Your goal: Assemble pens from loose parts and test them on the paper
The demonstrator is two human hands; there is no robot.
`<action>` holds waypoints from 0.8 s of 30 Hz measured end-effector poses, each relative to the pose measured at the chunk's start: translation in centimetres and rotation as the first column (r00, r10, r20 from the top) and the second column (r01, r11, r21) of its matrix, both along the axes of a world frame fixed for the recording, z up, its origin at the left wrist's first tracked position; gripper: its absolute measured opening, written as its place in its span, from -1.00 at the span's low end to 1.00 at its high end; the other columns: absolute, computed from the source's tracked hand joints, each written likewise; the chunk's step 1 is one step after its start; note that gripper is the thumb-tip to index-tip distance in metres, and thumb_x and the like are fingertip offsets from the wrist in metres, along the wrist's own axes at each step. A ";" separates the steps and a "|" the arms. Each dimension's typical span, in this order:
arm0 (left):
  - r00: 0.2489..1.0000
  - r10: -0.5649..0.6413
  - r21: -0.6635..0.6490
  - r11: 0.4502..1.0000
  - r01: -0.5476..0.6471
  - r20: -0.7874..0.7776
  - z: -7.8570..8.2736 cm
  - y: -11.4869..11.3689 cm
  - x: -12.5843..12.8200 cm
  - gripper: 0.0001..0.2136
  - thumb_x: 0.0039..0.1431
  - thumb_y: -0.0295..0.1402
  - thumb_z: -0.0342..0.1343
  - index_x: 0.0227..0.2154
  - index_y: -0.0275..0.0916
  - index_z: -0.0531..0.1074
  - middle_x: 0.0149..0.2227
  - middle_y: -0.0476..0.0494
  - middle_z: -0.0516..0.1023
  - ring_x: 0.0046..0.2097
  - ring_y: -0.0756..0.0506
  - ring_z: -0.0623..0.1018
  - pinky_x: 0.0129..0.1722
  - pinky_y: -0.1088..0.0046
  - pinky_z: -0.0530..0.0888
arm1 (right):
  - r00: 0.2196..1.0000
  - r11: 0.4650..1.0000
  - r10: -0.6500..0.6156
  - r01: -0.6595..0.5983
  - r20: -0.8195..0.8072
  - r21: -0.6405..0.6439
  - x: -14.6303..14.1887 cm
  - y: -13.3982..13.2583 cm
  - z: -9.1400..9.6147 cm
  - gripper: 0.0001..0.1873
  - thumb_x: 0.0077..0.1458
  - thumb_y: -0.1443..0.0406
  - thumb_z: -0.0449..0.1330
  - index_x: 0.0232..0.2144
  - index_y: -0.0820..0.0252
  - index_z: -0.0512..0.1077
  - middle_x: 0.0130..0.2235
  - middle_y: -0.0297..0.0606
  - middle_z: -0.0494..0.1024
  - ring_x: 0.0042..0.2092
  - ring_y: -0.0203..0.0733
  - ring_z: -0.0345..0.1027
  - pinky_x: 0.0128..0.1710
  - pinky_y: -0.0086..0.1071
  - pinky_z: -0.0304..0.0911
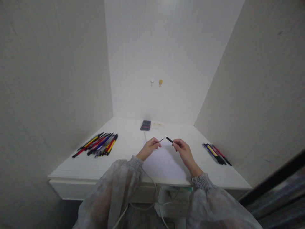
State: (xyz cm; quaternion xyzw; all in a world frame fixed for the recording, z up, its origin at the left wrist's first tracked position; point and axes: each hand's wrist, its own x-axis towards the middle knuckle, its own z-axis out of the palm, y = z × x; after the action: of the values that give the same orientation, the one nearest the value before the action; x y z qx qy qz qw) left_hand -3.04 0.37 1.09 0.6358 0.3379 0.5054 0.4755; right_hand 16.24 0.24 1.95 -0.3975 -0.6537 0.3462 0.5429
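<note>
Pinched in the fingers of my left hand (150,147) is a slim dark pen piece (161,140) with a pale tip pointing right. My right hand (183,151) grips a black pen piece (169,140), its free end turned left toward that tip. A small gap separates the two ends; whether either is a cap, barrel or refill I cannot tell. Both hands are over a white sheet of paper (165,163) at the table's front edge.
A loose pile of pens (98,144) in several colours lies on the left of the white table (128,133). Fewer pens (216,154) lie together on the right. A dark phone-like object (145,125) is at the back wall, with a cable. Cables (152,206) hang below the front edge.
</note>
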 end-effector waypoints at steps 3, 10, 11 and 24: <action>1.000 0.004 -0.005 1.000 -0.004 -0.003 -0.2 0.1 0.0 -0.86 -0.02 -0.31 0.04 -0.46 -0.29 0.28 -0.46 -0.02 0.41 -0.42 0.05 0.32 -0.34 0.50 0.24 | 0.998 0.999 -0.027 0.026 0.055 0.019 0.3 -0.1 0.0 -0.82 -0.11 0.20 0.14 -0.44 0.20 0.37 -0.55 -0.38 0.32 -0.52 -0.34 0.13 -0.56 -0.48 0.04; 0.999 -0.003 0.027 1.000 0.004 -0.039 -1.1 0.8 -0.2 -0.86 -0.04 -0.32 0.06 -0.45 -0.30 0.29 -0.45 -0.02 0.42 -0.39 0.04 0.36 -0.32 0.50 0.26 | 0.980 0.995 -0.078 0.065 0.183 0.078 0.9 -0.4 0.2 -0.80 -0.09 0.19 0.12 -0.43 0.21 0.38 -0.44 -0.30 0.41 -0.38 -0.26 0.24 -0.39 -0.41 0.14; 0.999 0.001 0.036 0.999 0.001 -0.052 -1.2 0.8 -0.2 -0.86 -0.04 -0.32 0.06 -0.45 -0.30 0.30 -0.45 -0.01 0.41 -0.39 0.04 0.37 -0.33 0.50 0.27 | 0.977 0.995 -0.081 0.066 0.199 0.080 1.0 -0.5 0.3 -0.81 -0.09 0.20 0.12 -0.44 0.22 0.38 -0.43 -0.29 0.42 -0.37 -0.24 0.25 -0.36 -0.40 0.15; 0.895 0.323 0.396 0.899 -0.189 -0.307 -1.6 0.8 -0.7 -0.86 -0.03 -0.33 0.08 -0.42 -0.27 0.43 -0.37 -0.09 0.47 -0.27 -0.04 0.43 -0.22 0.44 0.33 | 0.887 0.974 -0.200 0.134 0.417 0.183 1.9 -1.4 -0.4 -0.84 -0.07 0.25 0.10 -0.44 0.21 0.42 -0.39 -0.23 0.48 -0.33 -0.21 0.33 -0.30 -0.36 0.21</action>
State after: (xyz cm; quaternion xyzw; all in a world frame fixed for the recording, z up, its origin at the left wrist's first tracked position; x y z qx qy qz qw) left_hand -3.75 1.16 -0.52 0.7428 0.4050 0.4902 0.2094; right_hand 18.11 -1.14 1.53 -0.4777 -0.7451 0.1513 0.4402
